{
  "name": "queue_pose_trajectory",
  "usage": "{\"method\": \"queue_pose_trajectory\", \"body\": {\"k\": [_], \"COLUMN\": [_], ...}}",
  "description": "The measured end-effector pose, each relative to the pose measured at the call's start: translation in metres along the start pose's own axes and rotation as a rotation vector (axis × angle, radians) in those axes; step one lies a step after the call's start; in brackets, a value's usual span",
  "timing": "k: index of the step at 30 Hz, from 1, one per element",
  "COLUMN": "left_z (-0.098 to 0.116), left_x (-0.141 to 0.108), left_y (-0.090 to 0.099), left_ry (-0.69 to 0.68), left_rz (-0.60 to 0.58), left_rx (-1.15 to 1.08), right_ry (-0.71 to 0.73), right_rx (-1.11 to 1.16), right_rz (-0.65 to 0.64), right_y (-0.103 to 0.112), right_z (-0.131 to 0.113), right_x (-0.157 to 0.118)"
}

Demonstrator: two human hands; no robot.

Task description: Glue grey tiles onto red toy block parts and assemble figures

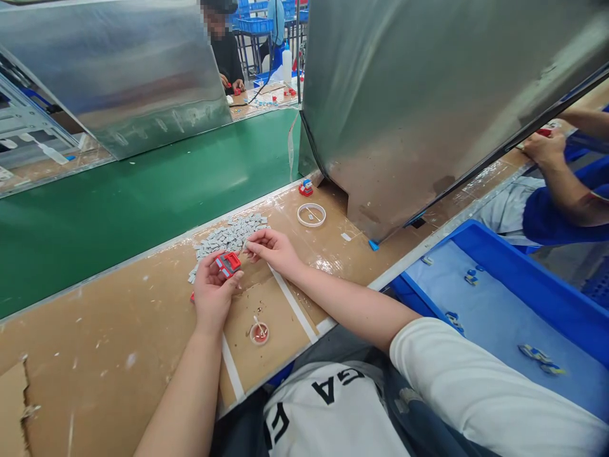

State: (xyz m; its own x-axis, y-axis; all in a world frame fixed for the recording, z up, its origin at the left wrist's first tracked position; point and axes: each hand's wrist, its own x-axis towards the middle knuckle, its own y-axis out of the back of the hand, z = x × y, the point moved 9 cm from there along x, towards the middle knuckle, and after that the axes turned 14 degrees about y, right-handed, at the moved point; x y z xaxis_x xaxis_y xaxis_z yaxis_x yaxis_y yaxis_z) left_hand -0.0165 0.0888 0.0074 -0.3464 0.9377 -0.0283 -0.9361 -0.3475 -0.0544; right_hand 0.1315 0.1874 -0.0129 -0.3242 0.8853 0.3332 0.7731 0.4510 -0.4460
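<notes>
My left hand [213, 289] is closed around a small red toy vehicle [228, 263] with grey and light blue parts, tilted up toward me. Just right of it, the fingertips of my right hand [266, 246] are pinched together; whatever is between them is too small to make out. Behind both hands a pile of small grey flat pieces [231, 233] is spread over the brown work surface. A bit of another red piece [192, 297] peeks out beside my left hand. Closer to me stands a small round cup [259, 334] of reddish stuff with a white-tipped stick in it.
A white ring [311, 215] and a red-and-blue toy [306, 187] sit beyond my right hand. A metal panel [428, 95] leans over the right side. The green belt [118, 209] runs behind the table. A blue bin [561, 279] holds several small toys. Co-workers sit across and at right.
</notes>
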Motion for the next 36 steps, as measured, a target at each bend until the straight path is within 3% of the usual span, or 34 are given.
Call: {"method": "queue_pose_trajectory", "body": {"k": [6, 20, 36], "left_z": [0.002, 0.003, -0.003], "left_x": [-0.002, -0.006, -0.01], "left_y": [0.001, -0.012, -0.023], "left_ry": [0.021, -0.008, 0.152], "left_rz": [-0.007, -0.23, -0.344], "left_rx": [0.0, -0.051, -0.221], "right_ry": [-0.003, -0.006, -0.004], "right_rx": [-0.002, -0.003, 0.014], "right_rz": [0.0, -0.009, -0.034], "right_y": [-0.001, -0.002, -0.004], "right_z": [-0.004, -0.006, -0.006], "right_x": [0.0, -0.001, -0.001]}}
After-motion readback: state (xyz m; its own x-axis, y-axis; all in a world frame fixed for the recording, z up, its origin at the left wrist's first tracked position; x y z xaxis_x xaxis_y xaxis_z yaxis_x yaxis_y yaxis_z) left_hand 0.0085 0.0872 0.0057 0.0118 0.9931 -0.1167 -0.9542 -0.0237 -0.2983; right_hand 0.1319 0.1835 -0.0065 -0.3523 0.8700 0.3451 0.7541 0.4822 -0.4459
